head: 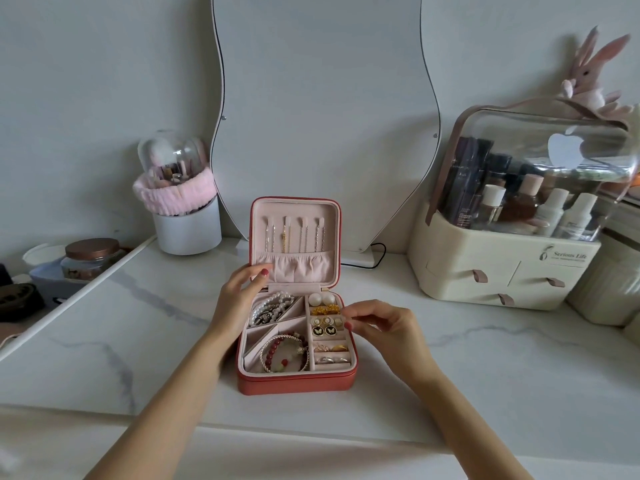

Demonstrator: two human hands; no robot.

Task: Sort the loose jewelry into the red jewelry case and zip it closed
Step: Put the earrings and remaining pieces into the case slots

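Marble-look tabletop [450,362] spreads wide around us, with bare room left, right and in front of the case, so nothing crowds a closing swing. Behind stands a mirror [322,98], just beyond the raised lid [294,237]; we judge the lid folds forward, away from it. At right sits a cosmetics box [512,237], at left a brush cup [188,226], both well apart from our work. The red case [298,382] lies open at the middle, its compartments filled with bracelets [284,351], pearls [272,308] and earrings [325,325]; we see no loose pieces on the table. Our left hand [239,292] rests relaxed fingers on the lid's lower left edge. Our right hand [384,323] hovers at the case's right rim, fingertips pinched together; whether they hold anything we cannot tell. Case looks light and stiff-walled, likely to slide, so we would steady its base while zipping.
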